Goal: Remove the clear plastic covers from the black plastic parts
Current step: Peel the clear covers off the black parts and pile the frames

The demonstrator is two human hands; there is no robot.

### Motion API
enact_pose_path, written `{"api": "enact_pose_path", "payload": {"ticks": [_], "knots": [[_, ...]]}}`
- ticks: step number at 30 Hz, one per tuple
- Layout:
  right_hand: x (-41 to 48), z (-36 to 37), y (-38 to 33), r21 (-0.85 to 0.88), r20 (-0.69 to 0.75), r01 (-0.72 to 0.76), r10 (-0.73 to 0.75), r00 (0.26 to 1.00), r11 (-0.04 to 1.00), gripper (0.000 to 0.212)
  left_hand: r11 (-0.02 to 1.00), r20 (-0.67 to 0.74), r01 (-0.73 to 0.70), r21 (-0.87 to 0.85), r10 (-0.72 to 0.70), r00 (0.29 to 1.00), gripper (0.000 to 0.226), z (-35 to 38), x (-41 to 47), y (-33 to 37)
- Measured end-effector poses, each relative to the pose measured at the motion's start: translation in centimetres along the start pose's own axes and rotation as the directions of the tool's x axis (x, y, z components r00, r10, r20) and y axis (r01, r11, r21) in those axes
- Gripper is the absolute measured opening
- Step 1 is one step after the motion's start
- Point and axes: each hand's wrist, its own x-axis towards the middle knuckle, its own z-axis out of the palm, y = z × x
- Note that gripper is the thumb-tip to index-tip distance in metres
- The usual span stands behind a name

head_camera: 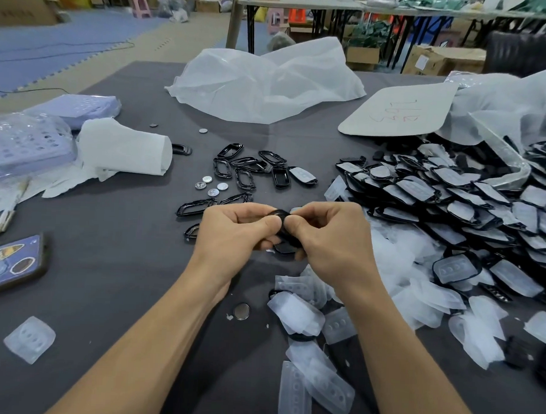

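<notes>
- A person's left hand (233,228) and right hand (327,231) met above the middle of a dark grey table (122,263).
- Both hands had their fingers curled, thumbs nearly touching, pinching one black part (283,226) between them.
- Whether its clear cover was on could not be told; the fingers hid it.
- A pile (438,198) of black parts with clear covers on filled the table's right side.
- Loose covers (307,318) lay heaped under the right forearm, with one more (29,339) apart at near left.
- Bare black frames (239,167) lay scattered just beyond the hands, beside a few coins (211,185).
- A phone (9,264) lay at the left edge.
- A white bag (264,84) lay crumpled at the far side.
</notes>
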Motion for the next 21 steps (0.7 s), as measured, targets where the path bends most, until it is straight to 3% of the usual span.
{"api": "enact_pose_path", "payload": {"ticks": [3,7,9,13,17,21], "knots": [[-0.1,0.1,-0.2,-0.044,0.007,-0.003,0.004,1.000,0.999,0.019,0.998,0.049,0.062,0.033,-0.064,0.997,0.023,0.1,-0.2,0.1],[-0.2,-0.5,-0.4,-0.279,-0.075,0.079,-0.104,0.992,0.957,0.018,0.999,-0.170,0.048,-0.011,-0.049,0.984,0.020,-0.3,0.5,0.4],[-0.4,-1.4,-0.9,-0.430,0.030,0.138,-0.139,0.990,0.892,0.014,0.999,-0.235,0.031,-0.043,-0.040,0.971,0.017,-0.8,0.7,0.6],[-1.0,-2.3,-1.4,-0.658,0.331,0.113,0.151,0.931,0.744,0.012,0.999,-0.244,0.004,-0.054,-0.017,0.970,0.030,-1.2,0.6,0.5],[-1.2,-2.1,-1.3,-0.695,0.344,0.092,0.218,0.913,0.713,0.014,0.999,-0.231,0.000,-0.040,-0.009,0.973,0.035,-1.1,0.5,0.3],[-0.7,-2.3,-1.2,-0.577,0.315,0.024,0.194,0.929,0.817,0.019,1.000,-0.231,-0.009,-0.022,0.004,0.973,0.033,-1.2,0.5,0.2]]}}
